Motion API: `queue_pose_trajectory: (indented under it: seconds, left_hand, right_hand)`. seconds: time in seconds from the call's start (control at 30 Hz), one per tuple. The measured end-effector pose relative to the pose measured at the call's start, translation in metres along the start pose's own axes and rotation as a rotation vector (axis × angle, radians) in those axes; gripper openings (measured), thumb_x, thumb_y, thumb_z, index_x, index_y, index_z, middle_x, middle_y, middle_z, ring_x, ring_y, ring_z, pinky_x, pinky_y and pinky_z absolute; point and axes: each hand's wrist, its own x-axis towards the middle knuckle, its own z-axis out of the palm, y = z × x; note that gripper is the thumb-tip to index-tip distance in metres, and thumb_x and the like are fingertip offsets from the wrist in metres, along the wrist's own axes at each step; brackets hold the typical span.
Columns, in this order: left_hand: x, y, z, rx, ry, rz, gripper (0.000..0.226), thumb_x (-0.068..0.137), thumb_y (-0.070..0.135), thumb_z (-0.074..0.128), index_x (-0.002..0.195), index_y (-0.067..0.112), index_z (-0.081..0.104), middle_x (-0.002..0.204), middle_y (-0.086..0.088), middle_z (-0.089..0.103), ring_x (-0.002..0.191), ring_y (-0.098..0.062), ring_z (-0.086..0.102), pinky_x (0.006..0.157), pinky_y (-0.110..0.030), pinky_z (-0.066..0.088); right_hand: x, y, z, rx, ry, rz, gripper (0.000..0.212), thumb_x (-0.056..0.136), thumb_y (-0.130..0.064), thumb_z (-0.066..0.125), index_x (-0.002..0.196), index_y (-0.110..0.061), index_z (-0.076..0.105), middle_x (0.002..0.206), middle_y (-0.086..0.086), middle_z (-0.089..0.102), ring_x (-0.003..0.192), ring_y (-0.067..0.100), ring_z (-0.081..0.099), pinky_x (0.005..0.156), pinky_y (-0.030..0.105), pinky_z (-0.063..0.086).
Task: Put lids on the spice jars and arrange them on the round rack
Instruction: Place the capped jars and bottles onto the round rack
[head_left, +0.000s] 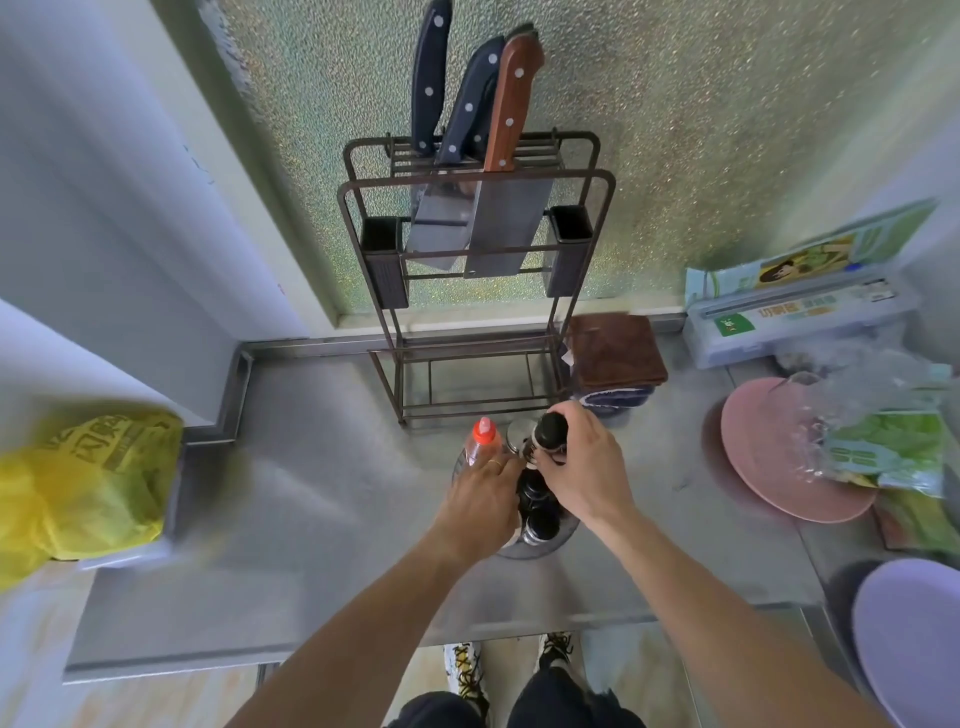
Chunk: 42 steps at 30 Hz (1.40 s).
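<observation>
The right hand (582, 467) is clenched around a dark-lidded spice jar (549, 434), fingers wrapped over its upper body, holding it upright above the far side of the round rack (543, 545). The left hand (480, 499) rests on the rack's left side with its fingers bent toward the middle; they reach in among the jars, but whether they grip anything cannot be told. A ring shows on one finger of that hand.

The rack is a round metal stand on the grey counter (322, 499), close to the front edge. Two more dark-lidded jars (537, 512) sit in it between the hands. A clear bottle with an orange-red cap (484, 439) stands just beyond the left fingers, and a round metal knob (519, 436) shows between the bottle and the held jar.

Behind the rack stands a dark wire knife rack (475, 260) holding three knives, against a frosted pane. A folded brown cloth (615, 351) lies to its right. Further right are a pink plate (769, 457) under clear plastic bags, a cling-film box (795, 317), and a lilac plate (909, 634) at the edge. A yellow bag (83, 483) sits at far left.
</observation>
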Motion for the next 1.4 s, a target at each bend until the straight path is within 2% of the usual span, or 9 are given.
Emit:
queue_pose_trajectory:
  seconds: [0.2, 0.37, 0.47, 0.73, 0.9, 1.0, 1.17, 1.3, 1.4]
  left_hand:
    - [-0.008, -0.008, 0.016, 0.161, -0.059, 0.134, 0.06, 0.091, 0.02, 0.053, 0.149, 0.022, 0.04, 0.153, -0.009, 0.045, 0.143, -0.03, 0.039, 0.113, -0.048, 0.041]
    - [-0.014, -0.002, 0.009, 0.155, -0.098, 0.106, 0.066, 0.092, 0.017, 0.06, 0.153, 0.025, 0.035, 0.16, -0.012, 0.034, 0.149, -0.033, 0.029, 0.114, -0.047, 0.039]
    - [-0.018, 0.0, 0.006, 0.124, -0.113, 0.071, 0.065, 0.094, 0.017, 0.059, 0.153, 0.026, 0.034, 0.162, -0.013, 0.028, 0.149, -0.036, 0.027, 0.109, -0.049, 0.046]
    - [-0.018, 0.003, 0.007, 0.121, -0.107, 0.047, 0.064, 0.095, 0.019, 0.061, 0.152, 0.028, 0.035, 0.162, -0.014, 0.027, 0.145, -0.037, 0.034, 0.106, -0.048, 0.047]
    - [-0.019, -0.001, 0.011, 0.123, -0.075, 0.059, 0.06, 0.091, 0.017, 0.065, 0.146, 0.025, 0.044, 0.16, -0.015, 0.032, 0.139, -0.038, 0.044, 0.105, -0.048, 0.048]
    - [-0.018, -0.002, 0.013, 0.125, -0.08, 0.044, 0.065, 0.093, 0.019, 0.062, 0.152, 0.028, 0.035, 0.162, -0.013, 0.028, 0.144, -0.036, 0.038, 0.109, -0.048, 0.044]
    - [-0.018, -0.009, 0.019, 0.113, -0.108, 0.042, 0.063, 0.095, 0.023, 0.059, 0.153, 0.029, 0.033, 0.163, -0.008, 0.029, 0.15, -0.031, 0.028, 0.11, -0.05, 0.046]
    - [-0.02, -0.015, 0.022, 0.073, -0.093, 0.009, 0.06, 0.095, 0.026, 0.059, 0.15, 0.03, 0.034, 0.162, -0.003, 0.031, 0.148, -0.027, 0.032, 0.107, -0.047, 0.049]
    - [-0.026, -0.024, 0.021, 0.035, 0.002, -0.019, 0.054, 0.096, 0.023, 0.055, 0.147, 0.029, 0.038, 0.158, 0.0, 0.038, 0.141, -0.024, 0.041, 0.105, -0.041, 0.051]
  right_hand:
    - [0.013, 0.0, -0.004, -0.056, -0.068, 0.011, 0.04, 0.078, -0.024, 0.079, 0.109, -0.02, 0.054, 0.104, 0.003, 0.067, 0.096, 0.024, 0.066, 0.083, 0.032, 0.053]
    - [0.022, 0.002, -0.009, -0.075, -0.132, 0.031, 0.041, 0.078, -0.025, 0.08, 0.112, -0.016, 0.058, 0.106, 0.005, 0.07, 0.099, 0.025, 0.066, 0.08, 0.028, 0.049]
    - [0.026, 0.003, -0.007, -0.091, -0.156, 0.026, 0.042, 0.078, -0.025, 0.08, 0.112, -0.015, 0.059, 0.106, 0.006, 0.071, 0.1, 0.026, 0.067, 0.082, 0.031, 0.051]
    - [0.018, 0.001, 0.01, -0.331, -0.22, -0.141, 0.038, 0.084, -0.023, 0.076, 0.116, -0.018, 0.055, 0.115, 0.003, 0.064, 0.106, 0.024, 0.062, 0.087, 0.032, 0.052]
    - [0.012, 0.006, 0.017, -0.312, -0.264, -0.188, 0.043, 0.086, -0.023, 0.071, 0.125, -0.019, 0.055, 0.123, 0.002, 0.055, 0.113, 0.022, 0.055, 0.095, 0.033, 0.05]
    - [0.01, 0.009, 0.016, -0.308, -0.232, -0.214, 0.035, 0.088, -0.017, 0.068, 0.119, -0.024, 0.054, 0.115, -0.003, 0.065, 0.108, 0.022, 0.054, 0.087, 0.033, 0.05]
    - [0.011, 0.016, 0.018, -0.406, -0.217, -0.287, 0.019, 0.095, -0.024, 0.065, 0.111, -0.023, 0.074, 0.108, -0.004, 0.067, 0.106, 0.019, 0.054, 0.09, 0.03, 0.052]
    - [0.009, 0.019, 0.023, -0.39, -0.232, -0.302, 0.018, 0.094, -0.023, 0.066, 0.108, -0.022, 0.077, 0.106, -0.005, 0.064, 0.105, 0.019, 0.053, 0.086, 0.029, 0.055]
    - [0.002, 0.029, 0.019, -0.247, -0.142, -0.248, 0.018, 0.089, -0.015, 0.071, 0.106, -0.019, 0.074, 0.105, -0.003, 0.062, 0.1, 0.017, 0.057, 0.085, 0.028, 0.054]
